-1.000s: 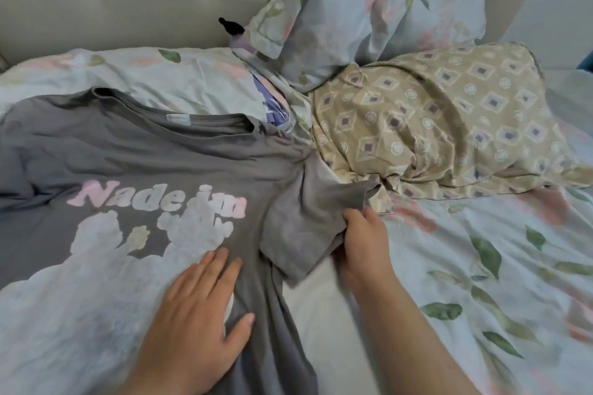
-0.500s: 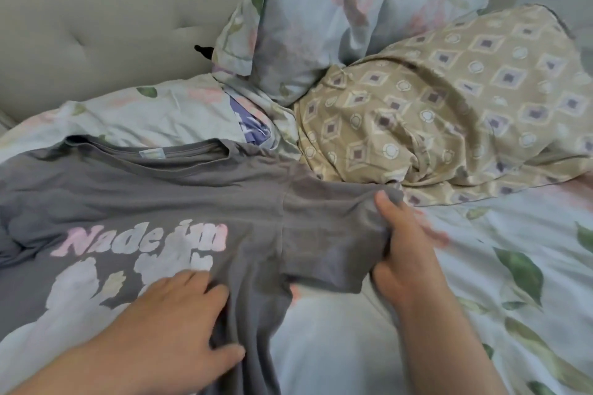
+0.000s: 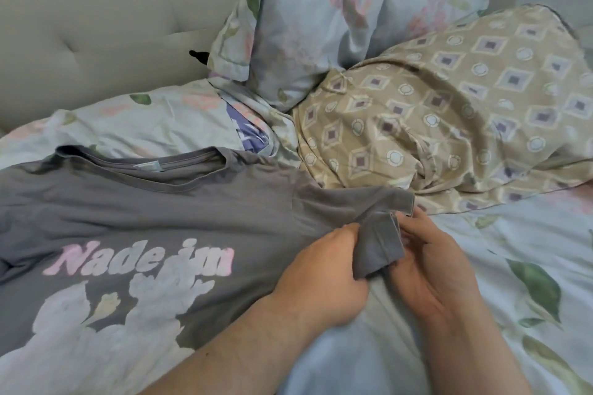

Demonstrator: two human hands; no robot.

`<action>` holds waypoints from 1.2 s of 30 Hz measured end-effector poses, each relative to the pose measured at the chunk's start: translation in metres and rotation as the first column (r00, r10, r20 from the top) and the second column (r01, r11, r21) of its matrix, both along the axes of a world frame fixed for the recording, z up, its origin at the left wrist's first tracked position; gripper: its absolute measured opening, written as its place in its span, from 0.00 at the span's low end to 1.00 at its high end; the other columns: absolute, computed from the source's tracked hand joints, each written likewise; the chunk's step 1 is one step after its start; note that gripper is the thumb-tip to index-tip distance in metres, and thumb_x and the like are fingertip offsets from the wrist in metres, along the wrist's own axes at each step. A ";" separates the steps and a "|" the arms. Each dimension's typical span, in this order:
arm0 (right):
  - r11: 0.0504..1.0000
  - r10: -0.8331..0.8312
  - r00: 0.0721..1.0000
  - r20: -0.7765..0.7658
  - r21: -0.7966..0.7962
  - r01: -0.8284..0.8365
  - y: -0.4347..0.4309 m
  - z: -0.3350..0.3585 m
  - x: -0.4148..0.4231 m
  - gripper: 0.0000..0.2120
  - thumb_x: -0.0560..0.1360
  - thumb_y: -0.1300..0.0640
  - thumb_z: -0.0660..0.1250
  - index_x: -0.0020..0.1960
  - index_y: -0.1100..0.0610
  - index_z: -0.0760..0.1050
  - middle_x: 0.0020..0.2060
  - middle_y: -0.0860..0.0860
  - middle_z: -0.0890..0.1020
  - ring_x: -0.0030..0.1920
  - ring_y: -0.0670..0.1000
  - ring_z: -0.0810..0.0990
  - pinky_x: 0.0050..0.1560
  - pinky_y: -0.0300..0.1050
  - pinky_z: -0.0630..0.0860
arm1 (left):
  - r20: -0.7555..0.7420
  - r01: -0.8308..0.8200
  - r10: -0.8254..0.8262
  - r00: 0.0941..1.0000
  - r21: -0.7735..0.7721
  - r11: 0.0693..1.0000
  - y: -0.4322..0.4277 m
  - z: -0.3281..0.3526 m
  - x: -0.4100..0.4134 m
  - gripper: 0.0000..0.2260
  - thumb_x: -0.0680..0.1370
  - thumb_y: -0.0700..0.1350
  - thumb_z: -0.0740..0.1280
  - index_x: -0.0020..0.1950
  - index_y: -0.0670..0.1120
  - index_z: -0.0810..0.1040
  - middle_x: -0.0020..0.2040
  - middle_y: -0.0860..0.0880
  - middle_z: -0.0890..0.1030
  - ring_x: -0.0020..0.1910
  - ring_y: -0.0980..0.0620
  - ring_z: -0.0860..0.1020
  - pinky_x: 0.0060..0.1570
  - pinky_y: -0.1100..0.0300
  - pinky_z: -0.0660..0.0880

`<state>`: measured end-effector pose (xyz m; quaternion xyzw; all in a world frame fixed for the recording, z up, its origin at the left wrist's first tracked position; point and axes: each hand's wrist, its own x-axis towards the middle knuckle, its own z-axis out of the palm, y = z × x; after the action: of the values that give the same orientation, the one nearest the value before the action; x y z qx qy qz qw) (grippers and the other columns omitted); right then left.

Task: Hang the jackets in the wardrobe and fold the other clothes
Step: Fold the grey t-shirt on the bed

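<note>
Here the grey T-shirt (image 3: 167,202) lies print-up on the bed (image 3: 500,240). Its collar points toward the headboard (image 3: 96,26), and its body covers the left side of the mattress. It looks spread out this way so the fold can start from a flat shape. The one part not flat is the sleeve (image 3: 380,244) nearest the middle of the bed, bunched just below the tan patterned pillow (image 3: 465,112). A floral pillow (image 3: 337,19) leans against the headboard behind that.

Both hands meet at this sleeve. The left hand (image 3: 321,272) reaches across the shirt's side, knuckles up, with its fingers curled round the doubled cloth from the left. The right hand (image 3: 433,269) comes in from the near edge with the palm turned inward. Its fingers (image 3: 417,221) are bent close and pinch the hem from the other side. The sleeve is lifted a little between them and its cuff stands up as a short flap.

The likely aim is to tug the sleeve straight or turn it in over the chest. The folding itself seems barely begun.
</note>
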<state>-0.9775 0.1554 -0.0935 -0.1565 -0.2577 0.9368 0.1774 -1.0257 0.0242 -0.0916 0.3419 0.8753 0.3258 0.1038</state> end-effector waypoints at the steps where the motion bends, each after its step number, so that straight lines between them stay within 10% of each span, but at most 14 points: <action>1: 1.000 0.018 0.999 -0.049 0.001 -0.018 -0.001 0.002 0.000 0.16 0.69 0.69 0.62 0.55 0.61 0.76 0.39 0.56 0.79 0.36 0.49 0.80 0.37 0.41 0.81 | 0.041 -0.044 0.041 0.998 0.063 0.997 0.001 0.002 0.000 0.16 0.73 0.44 0.64 0.60 0.55 0.77 0.54 0.55 0.83 0.55 0.54 0.79 0.54 0.57 0.76; 4: 0.999 0.022 0.992 -0.123 -0.026 -0.025 -0.006 0.003 0.003 0.24 0.72 0.64 0.61 0.67 0.55 0.72 0.46 0.57 0.82 0.38 0.52 0.82 0.33 0.39 0.78 | 0.417 -0.353 0.198 0.887 0.335 0.874 0.004 0.008 -0.005 0.07 0.77 0.38 0.68 0.47 0.48 0.84 0.41 0.53 0.85 0.43 0.59 0.80 0.43 0.62 0.75; 8: 0.986 -0.061 0.998 0.007 0.154 0.059 -0.021 0.002 -0.001 0.25 0.70 0.60 0.66 0.66 0.52 0.75 0.60 0.54 0.81 0.35 0.50 0.79 0.31 0.39 0.73 | 0.955 -0.890 -0.068 0.290 0.295 0.348 -0.012 0.024 -0.028 0.20 0.81 0.52 0.64 0.41 0.37 0.84 0.44 0.42 0.84 0.39 0.45 0.83 0.36 0.60 0.76; 12: 0.778 -0.043 0.992 0.122 0.627 -0.043 -0.054 -0.006 -0.004 0.21 0.76 0.65 0.67 0.62 0.44 0.77 0.55 0.42 0.83 0.45 0.47 0.83 0.41 0.42 0.80 | 0.932 -0.955 -0.225 0.283 0.296 0.024 -0.050 0.022 -0.036 0.22 0.84 0.57 0.55 0.51 0.42 0.80 0.37 0.44 0.86 0.31 0.47 0.84 0.26 0.57 0.78; 15: 0.482 0.013 0.981 0.192 0.859 -0.174 -0.069 -0.013 -0.004 0.17 0.78 0.61 0.68 0.59 0.41 0.78 0.52 0.44 0.81 0.44 0.39 0.82 0.47 0.34 0.77 | 0.949 -0.972 -0.213 0.233 0.228 -0.049 -0.068 0.006 -0.026 0.21 0.84 0.54 0.54 0.52 0.41 0.79 0.41 0.40 0.85 0.33 0.44 0.85 0.26 0.55 0.78; 20: -0.179 0.090 0.959 0.267 0.952 -0.248 -0.074 -0.024 -0.008 0.16 0.81 0.53 0.63 0.68 0.48 0.76 0.62 0.36 0.71 0.63 0.33 0.64 0.61 0.18 0.50 | 0.956 -0.973 -0.199 0.213 0.225 0.039 -0.089 -0.010 -0.017 0.14 0.82 0.42 0.57 0.59 0.36 0.77 0.52 0.35 0.84 0.48 0.37 0.84 0.45 0.44 0.75; 24: -0.266 0.086 0.945 0.315 0.922 -0.283 -0.072 -0.027 -0.009 0.17 0.82 0.50 0.60 0.70 0.45 0.74 0.70 0.42 0.70 0.68 0.44 0.65 0.58 0.17 0.48 | 0.950 -0.950 -0.072 0.303 0.307 0.058 -0.109 -0.001 -0.043 0.12 0.81 0.45 0.61 0.54 0.40 0.80 0.48 0.41 0.86 0.45 0.44 0.85 0.45 0.49 0.78; 26: -0.305 0.093 0.936 0.339 0.905 -0.297 -0.072 -0.029 -0.009 0.17 0.82 0.48 0.59 0.69 0.43 0.74 0.72 0.43 0.68 0.69 0.46 0.64 0.58 0.18 0.48 | 0.921 -0.956 0.254 0.294 0.289 0.058 -0.115 0.008 -0.068 0.07 0.77 0.46 0.67 0.50 0.43 0.79 0.42 0.44 0.85 0.37 0.48 0.84 0.38 0.53 0.78; 29: -0.346 0.093 0.933 0.347 0.890 -0.296 -0.073 -0.028 -0.008 0.15 0.81 0.46 0.60 0.64 0.43 0.78 0.73 0.45 0.68 0.70 0.48 0.64 0.59 0.22 0.50 | 0.146 -0.797 0.824 0.548 0.392 0.460 -0.109 0.017 -0.104 0.18 0.70 0.45 0.72 0.59 0.45 0.77 0.51 0.50 0.79 0.52 0.49 0.79 0.54 0.56 0.75; 30: -0.342 0.087 0.936 0.342 0.893 -0.294 -0.074 -0.027 -0.008 0.14 0.80 0.45 0.61 0.63 0.43 0.79 0.72 0.45 0.69 0.70 0.48 0.65 0.60 0.22 0.51 | -0.152 -0.612 0.685 0.712 0.342 0.713 -0.099 0.021 -0.113 0.18 0.71 0.46 0.72 0.60 0.47 0.78 0.53 0.53 0.79 0.55 0.52 0.78 0.56 0.60 0.73; 32: -0.299 0.053 0.947 0.317 0.910 -0.288 -0.077 -0.025 -0.006 0.13 0.76 0.40 0.64 0.55 0.45 0.81 0.64 0.42 0.74 0.65 0.46 0.68 0.59 0.23 0.56 | -0.298 -0.220 0.207 0.932 -0.009 0.976 -0.071 0.026 -0.124 0.17 0.73 0.51 0.72 0.60 0.50 0.79 0.57 0.54 0.81 0.57 0.54 0.78 0.57 0.60 0.73; 36: -0.377 0.009 0.948 0.317 0.879 -0.291 -0.091 -0.015 -0.001 0.28 0.60 0.24 0.62 0.37 0.49 0.69 0.37 0.41 0.72 0.43 0.44 0.69 0.45 0.41 0.69 | -0.119 -0.001 -0.083 0.989 -0.578 0.816 -0.025 0.024 -0.144 0.24 0.74 0.65 0.65 0.57 0.47 0.74 0.53 0.51 0.78 0.51 0.49 0.75 0.47 0.53 0.72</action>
<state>-0.9786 0.0648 -0.1087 0.0132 -0.9456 0.3161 0.0766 -1.1699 -0.0007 -0.0677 0.3350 0.9303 0.0191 0.1483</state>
